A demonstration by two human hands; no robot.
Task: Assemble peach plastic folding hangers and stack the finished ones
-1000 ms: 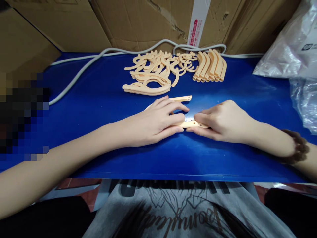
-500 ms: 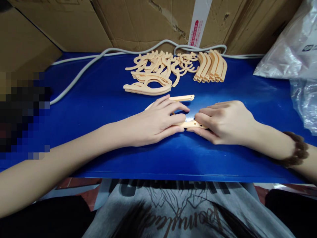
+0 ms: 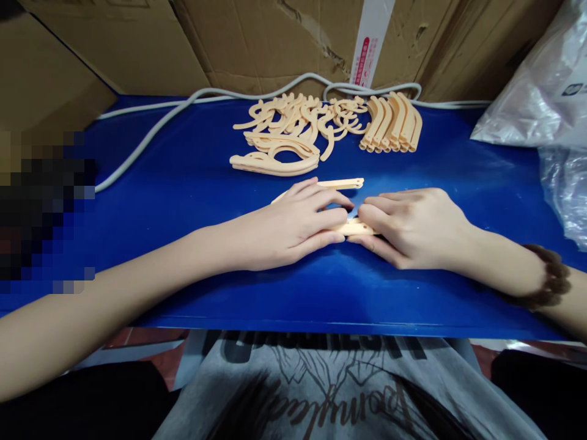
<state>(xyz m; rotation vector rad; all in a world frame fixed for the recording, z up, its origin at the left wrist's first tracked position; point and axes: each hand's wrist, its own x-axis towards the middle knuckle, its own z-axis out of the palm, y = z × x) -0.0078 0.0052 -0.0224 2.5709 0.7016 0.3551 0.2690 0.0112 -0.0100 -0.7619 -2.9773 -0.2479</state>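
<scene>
Head view, one working surface, two bare hands: a blue table (image 3: pixel 275 299) is carrying the whole lot. Item, left hand (image 3: pixel 300 226): lying palm down, its thumb and forefinger are pinching a cream piece (image 3: pixel 354 228) at the left, while its other fingers are spreading apart over the table. Item, right hand (image 3: pixel 417 229): knuckles up, its thumb and bent forefinger are clamping the right end of the same cream piece, its remaining fingers curling together; the fingers are hiding that end. The cream piece itself is lying low between the two hands, near the middle of the table, showing a small dark hole. Item, one cream bar (image 3: pixel 343 183): projecting rightward from beyond the left hand's fingers, holed at its tip; whether it is joining the held piece under that hand cannot be told. Item, stacked curved frames (image 3: pixel 275 164): lying just beyond the left hand. Item, a tangled heap of cream hooks and arms (image 3: pixel 293 116): spreading behind the frames. Item, a row of curved arms (image 3: pixel 389 125): lying side by side to the right of the heap, ends facing the person. Item, white cable (image 3: pixel 137 159): running behind the heap and the row, bending forward at the left. Item, brown band (image 3: pixel 548 281): circling the right wrist.
</scene>
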